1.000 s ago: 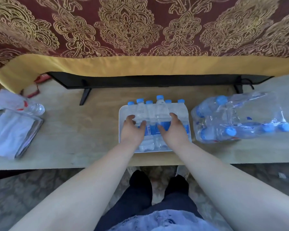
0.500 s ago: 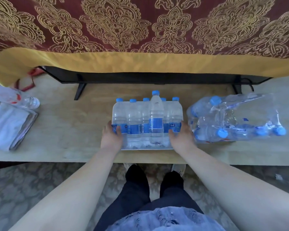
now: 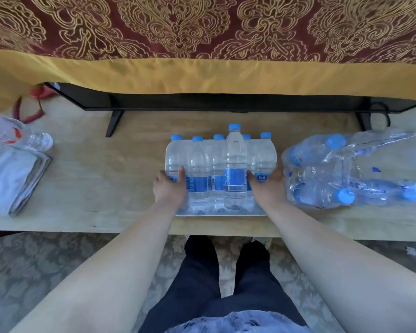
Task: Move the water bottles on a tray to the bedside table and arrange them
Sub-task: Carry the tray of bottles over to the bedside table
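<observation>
A white tray [image 3: 220,213] sits near the front edge of a wooden table [image 3: 101,179] and carries several clear water bottles [image 3: 198,174] with blue caps and blue labels. One taller bottle [image 3: 235,169] stands among them. My left hand [image 3: 169,187] grips the tray's left side, thumb against the leftmost bottle. At the tray's right side my right hand [image 3: 267,186] holds on, fingers against the rightmost bottle. Both hands hide the tray's side edges.
A torn plastic-wrapped pack of more bottles [image 3: 356,171] lies right of the tray, touching my right hand. A black TV [image 3: 216,102] stands behind on two feet under a yellow-edged patterned cloth [image 3: 202,75]. Folded white towels [image 3: 12,179] and a lying bottle [image 3: 37,141] are at the left.
My hands left the tops of the bottles and spread outwards to the tray's left and right sides. The view shifted slightly, so the bottles now appear upright.
</observation>
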Demonstrator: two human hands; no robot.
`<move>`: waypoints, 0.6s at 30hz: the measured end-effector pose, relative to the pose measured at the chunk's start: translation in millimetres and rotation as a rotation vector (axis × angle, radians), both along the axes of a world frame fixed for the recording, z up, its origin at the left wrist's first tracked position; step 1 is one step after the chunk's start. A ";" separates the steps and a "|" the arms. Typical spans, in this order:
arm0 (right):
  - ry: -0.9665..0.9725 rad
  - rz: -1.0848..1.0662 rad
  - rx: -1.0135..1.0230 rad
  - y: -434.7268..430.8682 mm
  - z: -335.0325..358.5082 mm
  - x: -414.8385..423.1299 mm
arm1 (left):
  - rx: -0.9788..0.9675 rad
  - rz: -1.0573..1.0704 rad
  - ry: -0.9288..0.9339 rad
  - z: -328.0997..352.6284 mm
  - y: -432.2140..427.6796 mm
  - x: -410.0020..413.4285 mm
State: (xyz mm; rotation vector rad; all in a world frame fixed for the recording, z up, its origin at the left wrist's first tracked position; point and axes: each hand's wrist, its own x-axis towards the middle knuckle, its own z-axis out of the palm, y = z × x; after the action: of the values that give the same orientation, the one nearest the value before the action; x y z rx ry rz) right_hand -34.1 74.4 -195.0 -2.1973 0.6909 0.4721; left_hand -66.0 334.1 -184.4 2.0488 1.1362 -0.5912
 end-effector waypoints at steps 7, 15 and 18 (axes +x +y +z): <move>0.164 -0.170 -0.023 4.9 -2.4 10.3 | -0.119 0.142 -0.049 1.9 2.3 1.9; 0.270 -0.233 0.069 11.6 4.4 -7.9 | -0.150 0.144 -0.010 5.9 27.7 -22.1; 0.248 -0.247 0.145 17.2 5.3 -16.5 | -0.165 0.151 -0.035 9.3 38.0 -43.8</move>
State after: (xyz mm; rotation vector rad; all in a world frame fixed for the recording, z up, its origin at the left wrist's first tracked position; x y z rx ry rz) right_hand -50.6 91.5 -189.8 -1.9044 1.0137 0.6506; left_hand -109.8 372.1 -175.1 1.8089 1.1700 -0.5533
